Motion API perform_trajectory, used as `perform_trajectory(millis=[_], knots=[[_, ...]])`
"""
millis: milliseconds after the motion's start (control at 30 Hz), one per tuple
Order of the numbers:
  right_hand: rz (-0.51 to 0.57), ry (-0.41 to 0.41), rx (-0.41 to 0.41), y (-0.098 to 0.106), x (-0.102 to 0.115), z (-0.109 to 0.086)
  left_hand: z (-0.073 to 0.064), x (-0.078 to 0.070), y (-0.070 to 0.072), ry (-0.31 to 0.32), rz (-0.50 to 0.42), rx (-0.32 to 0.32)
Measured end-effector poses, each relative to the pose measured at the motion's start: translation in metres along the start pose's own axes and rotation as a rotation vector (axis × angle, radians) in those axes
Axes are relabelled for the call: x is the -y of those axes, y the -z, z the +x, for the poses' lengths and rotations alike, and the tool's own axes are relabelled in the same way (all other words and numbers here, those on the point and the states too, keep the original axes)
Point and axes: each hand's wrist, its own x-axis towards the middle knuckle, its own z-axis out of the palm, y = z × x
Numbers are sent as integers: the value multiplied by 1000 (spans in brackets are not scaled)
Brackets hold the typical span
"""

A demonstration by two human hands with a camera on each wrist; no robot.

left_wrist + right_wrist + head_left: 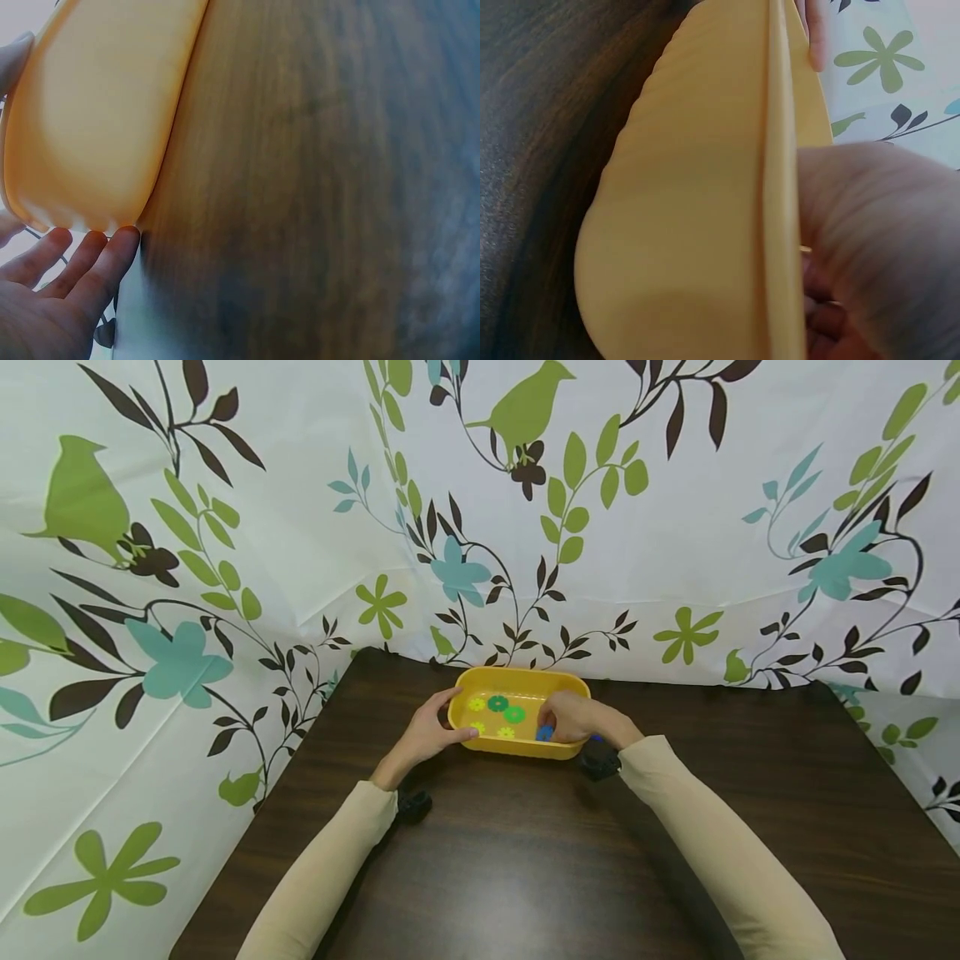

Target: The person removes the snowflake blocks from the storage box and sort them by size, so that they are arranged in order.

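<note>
A shallow yellow plastic tray with rounded corners sits near the far side of the table. My left hand holds its left end, the thumb over the near rim and the fingers spread against the end wall. Inside, my right hand reaches down at the right end and pinches a blue flower-shaped disc. Left of it lie a dark green flower disc, a light green one and several yellow ones. In the right wrist view, the tray's side wall hides most of the right fingers.
The dark wood-grain table extends around the tray. Behind it hangs a white cloth printed with birds, leaves and flowers. Black wrist straps show at both wrists. A small blue spot shows beside the right wrist.
</note>
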Motion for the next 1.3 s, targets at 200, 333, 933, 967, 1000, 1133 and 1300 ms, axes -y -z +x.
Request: perform_trajectory(millis=[200,333,933,967,1000,1133,1300], knots=[[14,50,-135,-4,-3,-7,0,0,0,-11,-5,6],[89,11,-194,-7,-1,-12,-1,-1,0,-6,-10,1],[260,-112,-581,-22,-11,-48,-3,-1,-1,-12,-30,17],[275,-116,-597,-23,-12,-51,-3,-1,-1,-13,-35,17],[286,-119,-611,-24,-13,-55,-3,-1,-1,-14,-39,17],[332,-140,-653,-26,-20,-69,-3,-1,-1,-13,-51,17],[363,-183,-681,-29,-34,-88,-3,-1,-1,-13,-50,13]])
